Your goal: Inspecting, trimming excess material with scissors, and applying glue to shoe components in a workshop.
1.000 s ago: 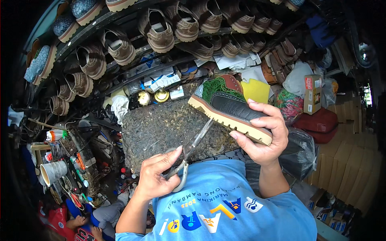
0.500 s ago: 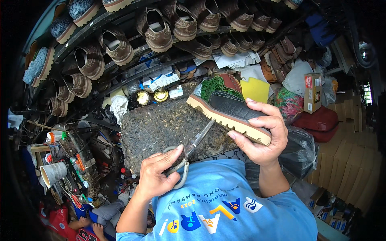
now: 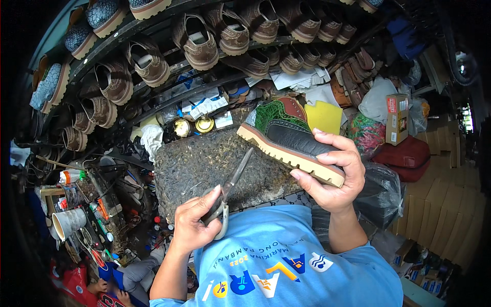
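My right hand (image 3: 335, 171) is closed round the toe half of a shoe (image 3: 291, 138), thumb on the sole and fingers over the upper. The shoe has black leather, green textured and reddish-brown parts, and its notched cream sole (image 3: 294, 159) faces me. In my left hand (image 3: 197, 220) is a pair of scissors (image 3: 232, 184), its handles in the grip and its blades together. The blade tips point up toward the sole, a little apart from it. Below lies a dark, rough work block (image 3: 194, 158).
Racks of brown shoes (image 3: 197, 43) run along the far side. Two round tins (image 3: 204, 124) stand behind the block, near a yellow sheet (image 3: 325, 116). Tools and a white cup (image 3: 69, 223) crowd the left. Another person (image 3: 94, 286) is at lower left; cardboard (image 3: 434, 204) stands at right.
The scissors have drawn back from the sole, moving left and turning more upright. My left hand has shifted slightly left. My right hand and the shoe have hardly moved.
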